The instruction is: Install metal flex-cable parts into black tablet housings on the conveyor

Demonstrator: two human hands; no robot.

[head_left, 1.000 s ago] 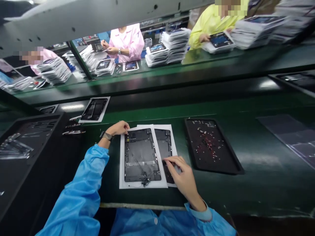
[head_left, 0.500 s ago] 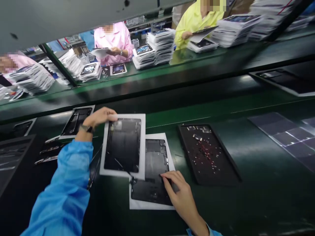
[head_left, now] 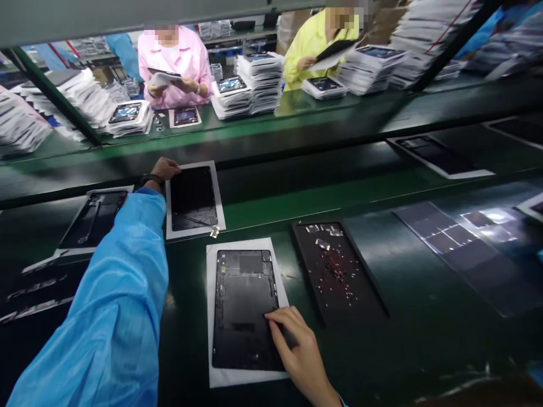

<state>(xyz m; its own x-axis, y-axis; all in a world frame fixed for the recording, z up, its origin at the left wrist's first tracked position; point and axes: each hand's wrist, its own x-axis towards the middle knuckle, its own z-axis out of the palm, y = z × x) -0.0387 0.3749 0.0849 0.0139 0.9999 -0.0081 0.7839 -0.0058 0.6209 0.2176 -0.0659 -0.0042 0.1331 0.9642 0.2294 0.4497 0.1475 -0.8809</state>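
Note:
My left hand (head_left: 165, 168) grips the top left corner of a black tablet housing (head_left: 193, 192) on a white sheet, at the far side of the green bench. A thin cable crosses the housing's lower part, ending in a small metallic connector (head_left: 215, 232) over the near edge. Nearer to me, another tablet back cover (head_left: 244, 305) lies on its own white sheet (head_left: 214, 379). Over its right edge is my right hand (head_left: 297, 345), thumb and forefinger pinched together; whatever they hold is too small to make out.
A black tray (head_left: 360, 282) with small red and white parts stands right of the near cover. Clear plastic sheets (head_left: 462, 254) lie farther right. Another housing (head_left: 93, 220) rests at left, one (head_left: 441, 155) at far right. Across the bench, people (head_left: 173, 62) handle tablets beside paper stacks (head_left: 267, 85).
My left hand has carried the tablet housing away from me, off the near cover, to the bench's far side. The near cover now shows fully. My right hand stays pinched at its edge.

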